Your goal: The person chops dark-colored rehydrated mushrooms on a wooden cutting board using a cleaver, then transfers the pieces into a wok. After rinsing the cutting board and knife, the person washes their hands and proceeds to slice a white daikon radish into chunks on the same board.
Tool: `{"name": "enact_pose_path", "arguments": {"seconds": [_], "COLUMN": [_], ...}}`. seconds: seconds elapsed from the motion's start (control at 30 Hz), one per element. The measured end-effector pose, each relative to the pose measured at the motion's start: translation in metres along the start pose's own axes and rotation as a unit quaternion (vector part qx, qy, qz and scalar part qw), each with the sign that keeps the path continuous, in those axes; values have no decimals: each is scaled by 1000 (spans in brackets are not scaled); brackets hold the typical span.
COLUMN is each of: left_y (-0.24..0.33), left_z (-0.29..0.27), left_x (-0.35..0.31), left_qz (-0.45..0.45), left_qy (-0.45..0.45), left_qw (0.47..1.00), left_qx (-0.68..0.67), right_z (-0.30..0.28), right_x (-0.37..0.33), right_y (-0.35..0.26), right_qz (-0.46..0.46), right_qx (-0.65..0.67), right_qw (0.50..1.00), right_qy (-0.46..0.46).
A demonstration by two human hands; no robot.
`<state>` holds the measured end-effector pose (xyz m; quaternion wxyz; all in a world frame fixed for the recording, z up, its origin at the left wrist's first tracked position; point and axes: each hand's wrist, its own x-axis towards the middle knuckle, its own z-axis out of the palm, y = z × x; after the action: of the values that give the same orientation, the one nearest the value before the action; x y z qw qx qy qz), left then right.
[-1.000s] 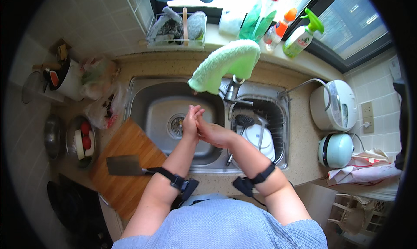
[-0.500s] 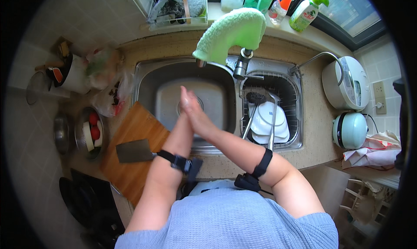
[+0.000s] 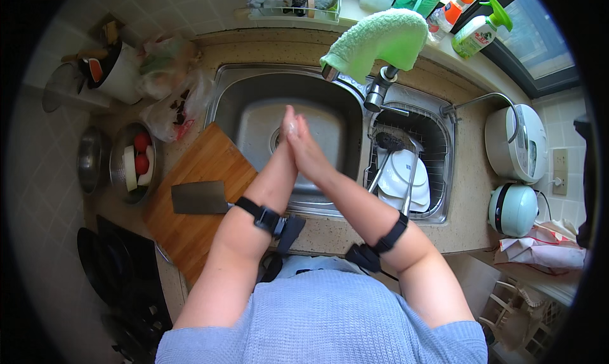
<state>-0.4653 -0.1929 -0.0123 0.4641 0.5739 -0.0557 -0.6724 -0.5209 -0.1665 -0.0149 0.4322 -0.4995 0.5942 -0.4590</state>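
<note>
Over the large steel sink basin (image 3: 241,88), my left hand (image 3: 287,135) and my right hand (image 3: 307,149) are pressed palm to palm. Their fingers are stretched out flat and point away from me. A whitish wet patch shows near the fingertips; what it is I cannot make out. The palms themselves are hidden. Neither hand visibly holds a thing. Up and to the right of them is the tap (image 3: 377,95), its spout draped with a light green towel (image 3: 387,37). Black straps circle both forearms.
A cleaver (image 3: 198,198) lies on a wooden cutting board (image 3: 190,231) at the left, beside a steel bowl (image 3: 118,158) of red and white food. White dishes (image 3: 403,173) and long-handled utensils sit in the right basin's rack. A rice cooker (image 3: 510,142) stands far right.
The whole view has shifted, so the sink and tap appear farther right. My hands stay pressed together over the basin, the palms sliding slightly against each other.
</note>
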Motion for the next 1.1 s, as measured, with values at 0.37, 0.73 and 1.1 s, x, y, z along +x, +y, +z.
{"name": "enact_pose_path", "arguments": {"seconds": [0.37,0.73,1.1], "left_y": [-38,-40,21], "left_z": [-12,3,-10], "left_x": [-4,-1,-18], "left_qz": [32,122,-119], "left_qy": [-273,-91,-458], "left_qw": [954,985,877], "left_qx": [-119,78,-79], "right_z": [-27,-16,-36], "right_x": [42,-4,17], "right_y": [72,-3,-15], "right_qz": [-118,320,240], "right_qx": [-289,299,486], "right_qw": [936,893,782], "right_qy": [-165,-105,-309]}}
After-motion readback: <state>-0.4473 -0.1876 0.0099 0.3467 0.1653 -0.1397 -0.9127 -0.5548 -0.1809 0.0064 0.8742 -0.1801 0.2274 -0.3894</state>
